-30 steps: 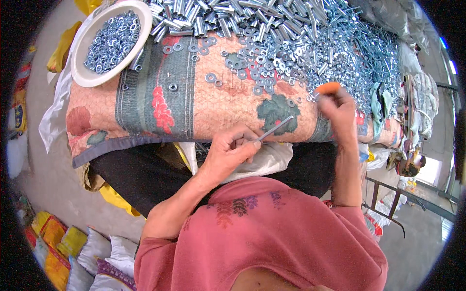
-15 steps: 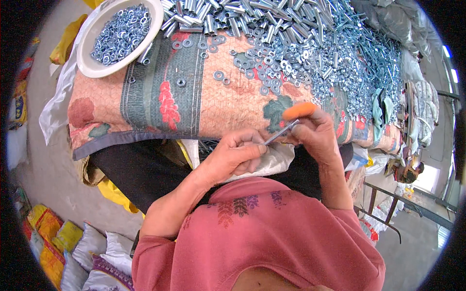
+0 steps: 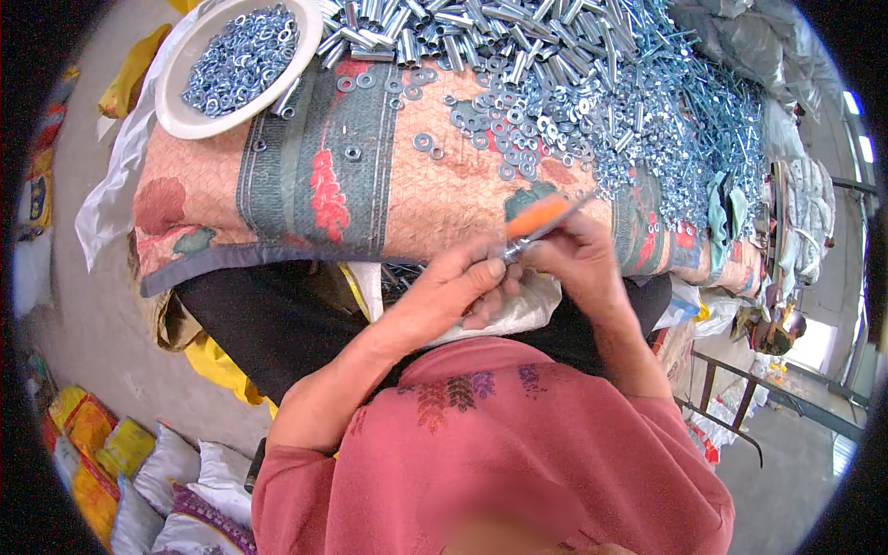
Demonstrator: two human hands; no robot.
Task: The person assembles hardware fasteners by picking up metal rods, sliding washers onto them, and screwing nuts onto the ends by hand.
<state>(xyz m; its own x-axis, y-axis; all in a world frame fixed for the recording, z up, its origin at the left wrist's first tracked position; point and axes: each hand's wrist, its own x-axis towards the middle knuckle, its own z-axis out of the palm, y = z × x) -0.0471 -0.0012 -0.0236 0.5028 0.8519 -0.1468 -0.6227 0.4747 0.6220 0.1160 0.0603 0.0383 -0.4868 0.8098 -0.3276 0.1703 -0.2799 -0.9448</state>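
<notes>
My left hand (image 3: 470,282) is closed, its thumb and fingers pinching the lower end of a slim metal bolt (image 3: 514,247). Shiny small hardware shows at that end, too blurred to name. The bolt's shaft slants up and to the right. My right hand (image 3: 583,264) is at the shaft, fingers bent round it and smeared by motion. One of its fingers wears an orange finger cover (image 3: 536,217), which lies along the bolt. Both hands are above my lap, at the near edge of a table covered with a patterned cloth (image 3: 430,208).
A white bowl (image 3: 171,116) of small metal rings stands at the far left. Metal sleeves (image 3: 453,46), flat washers (image 3: 513,129) and a heap of long bolts (image 3: 721,111) spread over the cloth. A white sack (image 3: 527,310) lies under my hands. Filled bags (image 3: 166,467) are on the floor.
My right hand has swung its orange-covered finger down and left along the bolt. Small shiny hardware now shows by my left fingertips. The view has shifted slightly.
</notes>
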